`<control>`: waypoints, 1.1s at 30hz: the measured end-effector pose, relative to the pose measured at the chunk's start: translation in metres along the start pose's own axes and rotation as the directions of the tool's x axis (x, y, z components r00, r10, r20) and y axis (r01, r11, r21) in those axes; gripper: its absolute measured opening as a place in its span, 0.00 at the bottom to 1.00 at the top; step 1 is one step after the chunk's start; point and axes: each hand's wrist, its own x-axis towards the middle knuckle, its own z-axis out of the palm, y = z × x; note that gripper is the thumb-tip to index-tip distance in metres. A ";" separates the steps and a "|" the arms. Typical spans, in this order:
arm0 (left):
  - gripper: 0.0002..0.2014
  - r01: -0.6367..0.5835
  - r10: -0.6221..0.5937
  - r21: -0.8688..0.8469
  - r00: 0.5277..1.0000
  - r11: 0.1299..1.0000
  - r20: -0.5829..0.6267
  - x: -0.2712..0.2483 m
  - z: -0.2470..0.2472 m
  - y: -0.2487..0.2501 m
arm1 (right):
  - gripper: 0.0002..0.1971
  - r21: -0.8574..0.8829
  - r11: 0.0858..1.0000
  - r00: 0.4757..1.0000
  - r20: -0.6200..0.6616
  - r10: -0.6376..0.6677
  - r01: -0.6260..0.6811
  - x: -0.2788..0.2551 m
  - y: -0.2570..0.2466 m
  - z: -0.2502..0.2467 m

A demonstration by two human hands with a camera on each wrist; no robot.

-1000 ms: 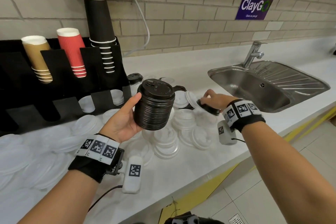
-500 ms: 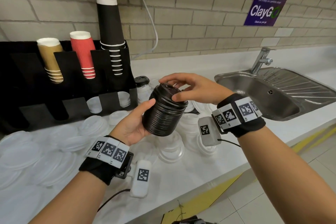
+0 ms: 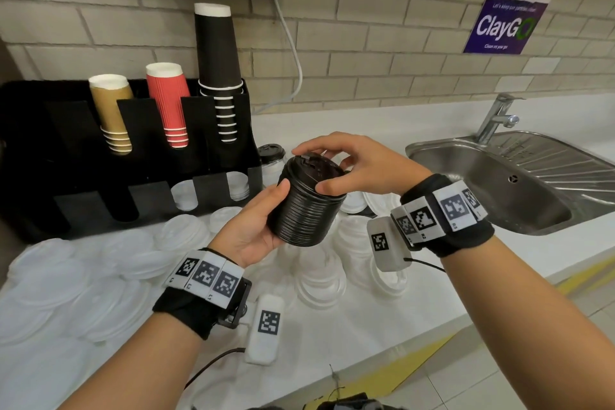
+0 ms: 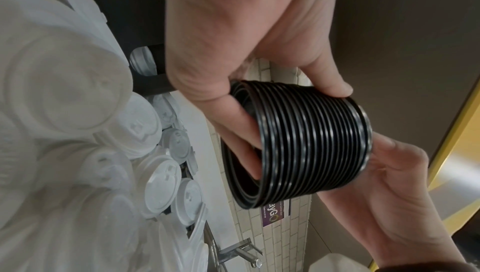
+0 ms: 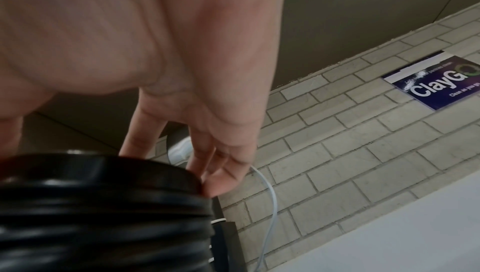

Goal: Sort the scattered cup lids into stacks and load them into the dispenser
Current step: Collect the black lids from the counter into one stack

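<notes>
Black lids: stack [image 3: 307, 208] held tilted, in front of the dispenser [image 3: 133, 156].
Left hand [image 3: 248, 230]: curled round stack.
Right hand [image 3: 359, 166]: pinching top lid.

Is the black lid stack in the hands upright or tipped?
Tipped. The black lid stack leans, top toward the right hand, held off the counter by the left hand.

A purple wall sign [image 3: 505, 18] on the brick wall reads "ClayGo".
</notes>
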 end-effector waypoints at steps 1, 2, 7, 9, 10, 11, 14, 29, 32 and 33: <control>0.28 -0.009 0.009 0.001 1.000 1.000 0.002 0.000 0.000 0.001 | 0.26 -0.016 1.000 1.000 0.001 -0.008 0.008 0.002 0.000 0.000; 0.27 -0.016 0.016 0.000 1.000 1.000 0.009 0.001 0.000 0.001 | 0.26 -0.028 0.999 1.000 0.007 -0.014 0.015 0.003 0.000 0.000; 0.22 -0.036 0.039 -0.037 0.997 0.999 0.067 0.003 -0.001 0.005 | 0.26 0.098 0.995 0.998 -0.051 0.031 -0.026 0.007 0.008 -0.020; 0.21 -0.052 0.056 -0.044 0.995 0.998 0.078 0.003 -0.003 0.009 | 0.21 0.150 0.984 0.975 -0.186 0.121 -0.093 0.012 0.028 -0.033; 0.21 -0.062 0.066 -0.048 0.995 0.997 0.080 0.004 -0.004 0.010 | 0.20 0.112 0.978 0.958 -0.211 0.194 -0.174 0.015 0.042 -0.038; 0.21 -0.071 0.075 -0.053 0.994 0.996 0.081 0.004 -0.006 0.012 | 0.22 0.014 0.955 0.938 -0.186 0.294 -0.296 0.018 0.057 -0.042; 0.20 -0.093 0.096 -0.049 0.992 0.994 0.079 0.004 -0.012 0.014 | 0.40 -0.431 0.688 0.774 -0.038 0.633 -0.584 0.020 0.108 -0.040; 0.20 -0.124 0.125 -0.024 0.992 0.992 0.018 0.001 -0.033 0.018 | 0.45 -0.805 0.494 0.842 -0.011 0.539 -0.327 0.045 0.168 0.009; 0.19 -0.129 0.129 -0.018 0.992 0.992 0.014 0.000 -0.034 0.017 | 0.40 -0.791 0.526 0.878 -0.027 0.479 -0.311 0.047 0.163 0.014; 0.19 -0.129 0.129 -0.016 0.992 0.992 0.010 0.000 -0.034 0.016 | 0.40 -0.759 0.566 0.879 -0.017 0.476 -0.321 0.048 0.162 0.015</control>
